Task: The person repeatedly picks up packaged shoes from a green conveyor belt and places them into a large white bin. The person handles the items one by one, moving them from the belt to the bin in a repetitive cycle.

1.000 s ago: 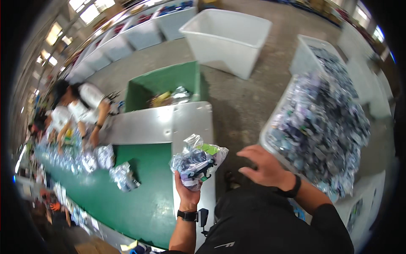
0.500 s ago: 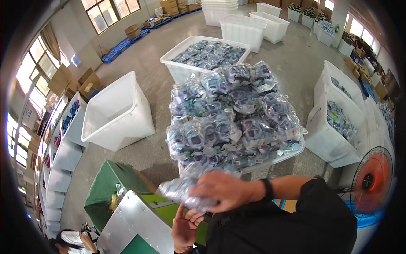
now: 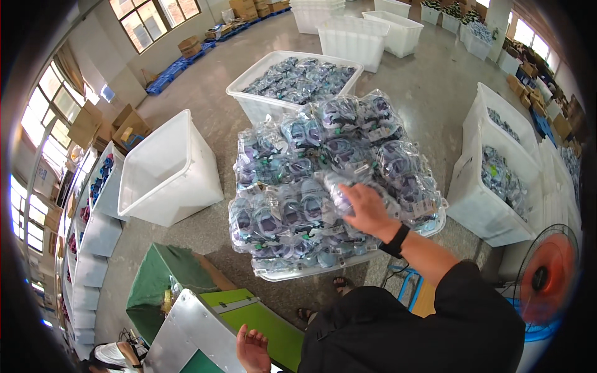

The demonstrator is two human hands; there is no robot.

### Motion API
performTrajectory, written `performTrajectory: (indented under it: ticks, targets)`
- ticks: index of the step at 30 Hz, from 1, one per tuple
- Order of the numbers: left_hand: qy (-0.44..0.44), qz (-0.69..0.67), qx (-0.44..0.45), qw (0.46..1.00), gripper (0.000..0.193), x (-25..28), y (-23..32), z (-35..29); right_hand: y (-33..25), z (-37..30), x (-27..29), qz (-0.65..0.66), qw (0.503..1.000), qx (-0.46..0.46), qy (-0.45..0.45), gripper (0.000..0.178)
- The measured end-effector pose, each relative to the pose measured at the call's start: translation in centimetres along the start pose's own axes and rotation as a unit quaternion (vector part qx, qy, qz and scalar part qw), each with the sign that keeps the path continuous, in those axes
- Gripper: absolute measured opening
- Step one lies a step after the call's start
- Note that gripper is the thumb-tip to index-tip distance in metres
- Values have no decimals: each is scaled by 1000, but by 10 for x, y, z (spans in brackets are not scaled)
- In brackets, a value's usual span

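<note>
Where the right fingers (image 3: 353,194) rest, a clear bag (image 3: 333,184) lies beneath.

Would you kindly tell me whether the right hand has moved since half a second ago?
Yes: against the heaped bin, the right hand has moved forward and rightward, from the bin's near side to over its piled bags.

A strip of floor (image 3: 217,140) leaves passage between the left bin (image 3: 202,193) and the heaped bags (image 3: 292,211). The right hand (image 3: 370,214) has open air above them; they block it below. A tub (image 3: 252,109) stands far behind, a fan (image 3: 550,283) near right.
</note>
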State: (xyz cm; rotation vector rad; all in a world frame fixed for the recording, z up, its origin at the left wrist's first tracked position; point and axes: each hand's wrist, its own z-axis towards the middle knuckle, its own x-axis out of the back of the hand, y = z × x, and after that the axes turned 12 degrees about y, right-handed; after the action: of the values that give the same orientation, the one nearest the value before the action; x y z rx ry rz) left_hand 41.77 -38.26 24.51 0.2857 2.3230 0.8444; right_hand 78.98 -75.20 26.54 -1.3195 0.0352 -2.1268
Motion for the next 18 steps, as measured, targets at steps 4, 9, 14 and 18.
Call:
performTrajectory:
  ticks: [4, 9, 14, 18]
  targets:
    - [-12, 6, 3, 1000, 47, 33, 6, -11, -5, -35, -27, -66, 990, 22, -124, 87]
    - [115, 113, -45, 986, 49, 78, 5, -29, -22, -33, -13, -22, 999, 4, -39, 78]
    - [221, 276, -81, 932, 43, 123, 20, -25, -73, -24, 1, 122, 990, 31, 67, 68]
    - [203, 508, -152, 823, 56, 175, 33, -29, -134, -37, -8, 221, 973, 50, 36, 64]
